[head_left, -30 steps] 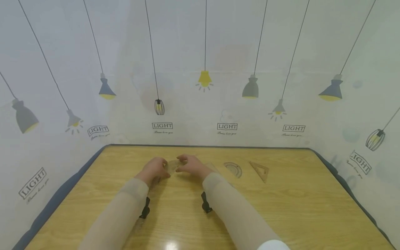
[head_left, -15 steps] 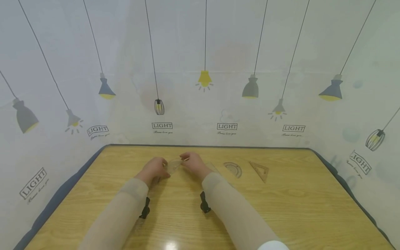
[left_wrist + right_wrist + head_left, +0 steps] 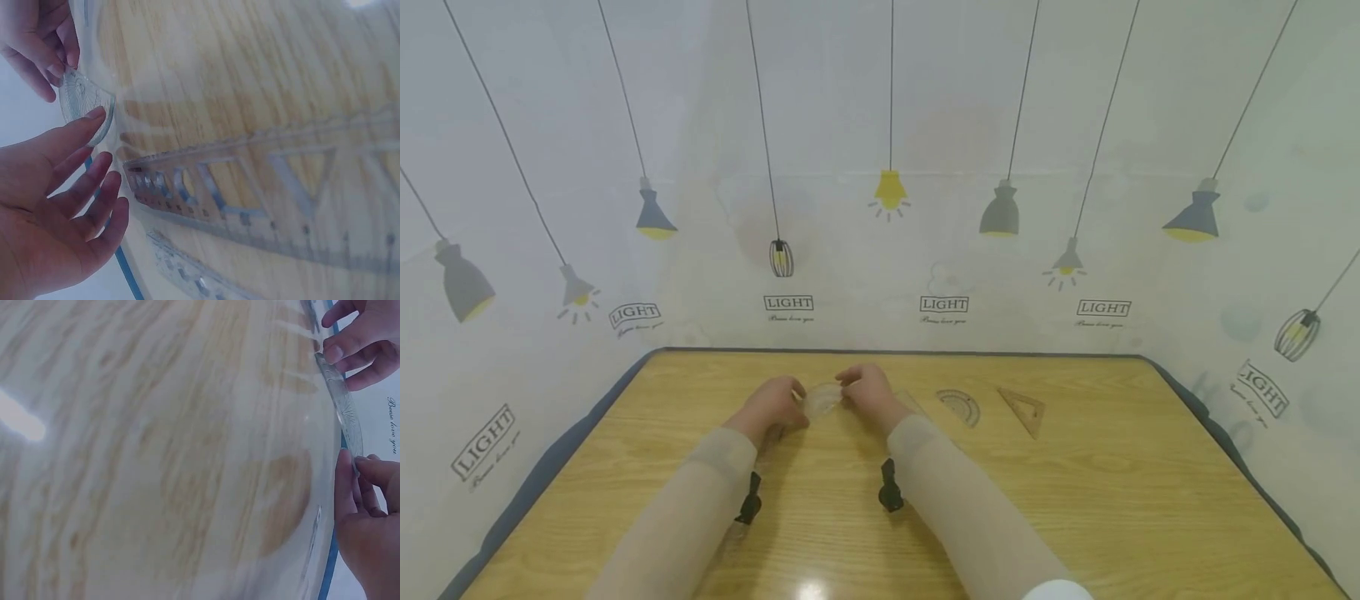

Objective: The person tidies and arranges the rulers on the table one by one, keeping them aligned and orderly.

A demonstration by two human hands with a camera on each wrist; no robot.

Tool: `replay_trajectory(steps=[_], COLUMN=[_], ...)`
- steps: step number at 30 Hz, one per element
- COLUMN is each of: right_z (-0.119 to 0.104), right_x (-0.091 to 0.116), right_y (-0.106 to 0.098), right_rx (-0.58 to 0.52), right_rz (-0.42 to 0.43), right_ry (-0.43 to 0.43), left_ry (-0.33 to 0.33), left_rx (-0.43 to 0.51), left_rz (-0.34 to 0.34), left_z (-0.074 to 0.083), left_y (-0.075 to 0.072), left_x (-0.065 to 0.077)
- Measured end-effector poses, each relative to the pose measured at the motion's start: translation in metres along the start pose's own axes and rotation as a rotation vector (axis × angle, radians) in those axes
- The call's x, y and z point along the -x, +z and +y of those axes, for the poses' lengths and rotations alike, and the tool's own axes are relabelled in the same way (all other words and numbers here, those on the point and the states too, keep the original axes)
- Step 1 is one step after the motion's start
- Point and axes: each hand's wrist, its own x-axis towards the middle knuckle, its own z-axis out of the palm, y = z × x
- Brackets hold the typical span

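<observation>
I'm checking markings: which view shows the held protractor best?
The left wrist view, where the held protractor shows its lined face broadest. The right wrist view shows it narrow, slanted; the head view, small and faint.

The surface (image 3: 1112, 500) is bounded behind by a wall (image 3: 850, 250). Near its back edge, a protractor (image 3: 823, 401) is held between the left hand (image 3: 772, 404) and the right hand (image 3: 869, 392). Near the left hand, a ruler (image 3: 265, 178) is laid front to back, with another strip (image 3: 192, 272) positioned to its left. Just right of the right hand, a flat piece (image 3: 911, 401) is partly hidden by the wrist; farther right, a second protractor (image 3: 962, 405) is followed by a set square (image 3: 1017, 404).
</observation>
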Motion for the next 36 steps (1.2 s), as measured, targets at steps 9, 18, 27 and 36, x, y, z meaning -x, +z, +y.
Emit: replay_trajectory(steps=[9, 18, 27, 36], right_z=[-0.004, -0.014, -0.024, -0.030], right_x=[-0.006, 0.002, 0.018, 0.032], right_y=[-0.003, -0.002, -0.002, -0.006], right_rx=[0.001, 0.037, -0.010, -0.019], right_rz=[-0.055, -0.148, -0.222, -0.235], right_ry=[-0.054, -0.095, -0.076, -0.085], left_ry=[-0.031, 0.023, 0.029, 0.029], left_rx=[0.200, 0.306, 0.321, 0.376], left_rz=[-0.006, -0.064, -0.098, -0.130], left_z=[0.003, 0.008, 0.005, 0.002], left_y=[-0.009, -0.018, -0.015, -0.013], left_x=[0.006, 0.014, 0.023, 0.037])
